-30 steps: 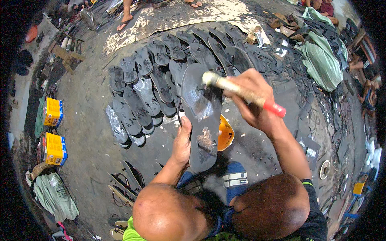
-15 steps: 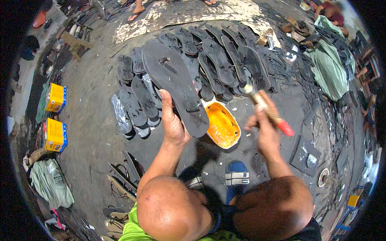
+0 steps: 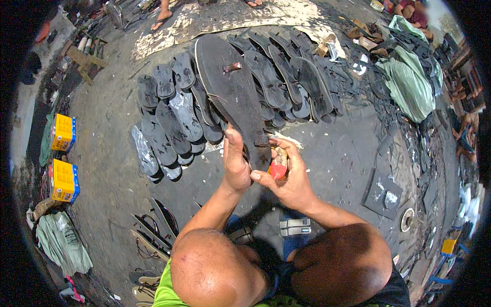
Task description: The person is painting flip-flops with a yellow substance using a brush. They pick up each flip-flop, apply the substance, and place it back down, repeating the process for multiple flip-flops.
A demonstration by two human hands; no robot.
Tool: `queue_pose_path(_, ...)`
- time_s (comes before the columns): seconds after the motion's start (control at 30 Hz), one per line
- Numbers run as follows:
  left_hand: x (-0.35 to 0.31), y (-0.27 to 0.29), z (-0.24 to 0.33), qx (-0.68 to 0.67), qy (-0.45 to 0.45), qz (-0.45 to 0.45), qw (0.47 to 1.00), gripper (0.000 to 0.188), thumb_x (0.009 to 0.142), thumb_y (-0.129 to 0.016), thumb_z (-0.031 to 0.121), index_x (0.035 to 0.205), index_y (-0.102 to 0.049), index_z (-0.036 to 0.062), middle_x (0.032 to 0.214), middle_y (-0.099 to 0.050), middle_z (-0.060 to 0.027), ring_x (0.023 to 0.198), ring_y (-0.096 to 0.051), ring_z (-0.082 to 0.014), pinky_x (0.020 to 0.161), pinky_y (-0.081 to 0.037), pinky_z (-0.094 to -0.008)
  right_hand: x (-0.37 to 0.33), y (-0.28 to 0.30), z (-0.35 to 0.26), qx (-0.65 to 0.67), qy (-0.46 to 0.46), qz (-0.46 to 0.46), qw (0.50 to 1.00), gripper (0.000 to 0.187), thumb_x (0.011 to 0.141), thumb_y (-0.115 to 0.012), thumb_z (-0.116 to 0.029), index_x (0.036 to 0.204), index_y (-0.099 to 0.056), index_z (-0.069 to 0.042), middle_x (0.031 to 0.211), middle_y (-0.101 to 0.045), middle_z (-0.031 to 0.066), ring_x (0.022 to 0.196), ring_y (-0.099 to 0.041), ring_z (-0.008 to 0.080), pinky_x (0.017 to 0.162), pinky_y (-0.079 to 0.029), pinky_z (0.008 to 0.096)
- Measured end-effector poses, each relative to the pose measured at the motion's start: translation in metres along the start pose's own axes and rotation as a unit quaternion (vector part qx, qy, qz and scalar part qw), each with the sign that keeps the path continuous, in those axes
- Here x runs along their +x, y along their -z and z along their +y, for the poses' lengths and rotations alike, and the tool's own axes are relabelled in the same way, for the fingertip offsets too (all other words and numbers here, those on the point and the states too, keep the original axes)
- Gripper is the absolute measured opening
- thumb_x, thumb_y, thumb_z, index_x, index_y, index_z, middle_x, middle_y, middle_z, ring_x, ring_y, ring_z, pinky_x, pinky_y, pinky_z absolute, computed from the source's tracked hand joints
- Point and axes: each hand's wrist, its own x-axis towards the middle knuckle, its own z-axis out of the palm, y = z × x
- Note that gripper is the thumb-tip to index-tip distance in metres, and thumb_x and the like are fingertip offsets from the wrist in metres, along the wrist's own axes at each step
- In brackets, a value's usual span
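The left grip (image 3: 238, 166) closes on a dark sole (image 3: 230, 97) slanting toward eleven o'clock, the right (image 3: 294, 183) half-curled around a red-ended brush (image 3: 277, 171) by its five-o'clock end, where edge-only handling should steady it cleanly.

We'd call this a footwear workshop, and a pretty scruffy one. We've got black sandal soles (image 3: 173, 127) laid in tight rows right on the grimy grey floor (image 3: 337, 158), plus a held-up sole (image 3: 232, 92) with a red-ended brush (image 3: 277, 170) by its near end. Toward the floor's right edge we see dark offcuts (image 3: 376, 197) and green sacks (image 3: 409, 87) strewn about, toward its left edge two yellow-and-blue containers (image 3: 64, 180), and near its far right corner another person (image 3: 413, 17) down low.
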Motion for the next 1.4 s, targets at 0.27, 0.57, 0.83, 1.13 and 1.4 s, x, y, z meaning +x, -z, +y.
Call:
queue_pose_path(0.27, 0.012, -0.012, 0.017, 0.022, -0.138, 0.022, 0.99, 0.071, 0.104, -0.036, 0.051, 0.152, -0.026, 0.0002, 0.157, -0.034, -0.0143, 0.142, -0.038, -0.0236, 0.118, -0.031, -0.0383, 0.007, 0.021, 0.029, 0.329, -0.049, 0.026, 0.943, 0.057, 0.098, -0.062, -0.023, 0.144, -0.037, 0.0, 0.128, -0.061, 0.0215, 0.103, -0.067, 0.0261, 0.087, -0.055, 0.0344)
queue_pose_path(0.57, 0.009, 0.0, 0.019, -0.051, -0.11, 0.066, 0.99, 0.066, 0.104, -0.035, 0.052, 0.148, -0.036, 0.003, 0.147, -0.048, -0.0127, 0.133, -0.049, -0.0247, 0.113, -0.038, -0.0406, 0.022, 0.033, -0.023, 0.242, -0.08, 0.036, 0.966, 0.043, 0.103, -0.055, -0.035, 0.12, -0.063, 0.003, 0.1, -0.07, 0.0088, 0.082, -0.065, 0.0116, 0.07, -0.052, 0.0264)
queue_pose_path(0.83, -0.004, -0.004, 0.017, -0.089, -0.101, 0.047, 0.99, 0.071, 0.102, -0.037, 0.056, 0.149, -0.034, 0.003, 0.147, -0.047, -0.0133, 0.132, -0.05, -0.025, 0.113, -0.038, -0.0424, 0.029, 0.023, -0.001, 0.039, -0.016, 0.037, 0.998, 0.033, 0.1, -0.062, -0.027, 0.103, -0.067, 0.006, 0.094, -0.072, 0.0084, 0.085, -0.066, 0.0131, 0.074, -0.052, 0.0295)
queue_pose_path(1.13, -0.002, -0.008, 0.02, -0.111, -0.074, 0.084, 0.988, 0.067, 0.102, -0.044, 0.052, 0.144, -0.04, -0.0011, 0.138, -0.055, -0.0136, 0.123, -0.056, -0.0233, 0.108, -0.042, -0.0401, 0.037, 0.019, -0.009, 0.053, 0.088, 0.03, 0.994, 0.025, 0.098, -0.063, -0.021, 0.099, -0.071, 0.003, 0.092, -0.072, 0.0082, 0.078, -0.066, 0.0156, 0.071, -0.051, 0.0319)
queue_pose_path(1.4, -0.001, -0.007, 0.016, -0.107, -0.048, 0.1, 0.988, 0.064, 0.103, -0.043, 0.051, 0.14, -0.047, -0.0015, 0.135, -0.058, -0.0126, 0.121, -0.058, -0.0217, 0.107, -0.043, -0.0385, 0.022, 0.02, -0.018, 0.009, 0.069, 0.058, 0.996, 0.031, 0.1, -0.059, -0.027, 0.101, -0.07, 0.002, 0.09, -0.072, 0.0131, 0.083, -0.067, 0.0177, 0.075, -0.052, 0.033)
